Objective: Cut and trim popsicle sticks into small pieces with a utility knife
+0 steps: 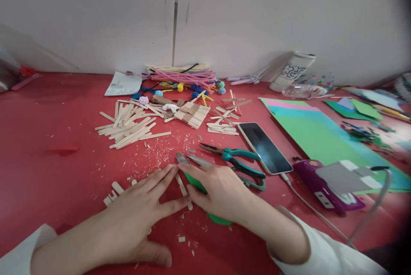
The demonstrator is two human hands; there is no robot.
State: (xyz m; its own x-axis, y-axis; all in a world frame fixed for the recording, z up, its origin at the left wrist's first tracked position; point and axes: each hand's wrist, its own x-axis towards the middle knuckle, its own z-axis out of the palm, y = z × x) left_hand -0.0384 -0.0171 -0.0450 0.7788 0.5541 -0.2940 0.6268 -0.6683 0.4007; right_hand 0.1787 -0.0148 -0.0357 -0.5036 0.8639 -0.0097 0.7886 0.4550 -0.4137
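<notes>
Our wooden stick [181, 185] lies between our hands, well short of the worktop's [64, 116] far edge. Our left hand [150, 201] is spread flat, grasping nothing; our right hand's [218, 187] grip is wrapped round the green cutter [196, 182]. A slipping blade could nick our left fingers; scissors [198, 161] and pliers [227, 154] crowd the right.

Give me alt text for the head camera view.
A person's right hand holds a green metal-tipped tool beside a wooden stick partly under their left hand, on a red table with piled sticks, pliers and a phone.
</notes>
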